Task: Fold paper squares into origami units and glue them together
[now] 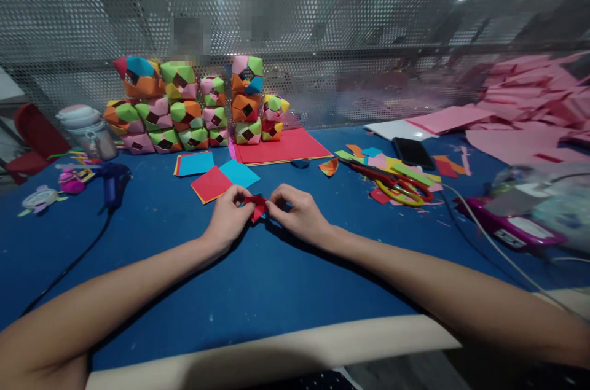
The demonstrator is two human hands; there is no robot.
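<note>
A small folded piece of red and blue paper [258,210] is held just above the blue table between my two hands. My left hand [229,215] pinches its left side with thumb and forefinger. On the right side, my right hand [297,212] grips the paper with its fingertips. Just beyond my left hand lie a red paper square [211,183] with a yellow-orange edge under it and a blue paper square [239,174]. Behind them is a small stack of squares with a blue one [196,163] on top.
Stacked folded-paper balls [184,110] stand at the back by a perforated metal screen [322,21], near red sheets [295,147]. Scissors [401,187], paper scraps and a black phone [412,152] lie right. A blue glue gun [112,184] with a cord is left; pink paper [530,95] piles back right.
</note>
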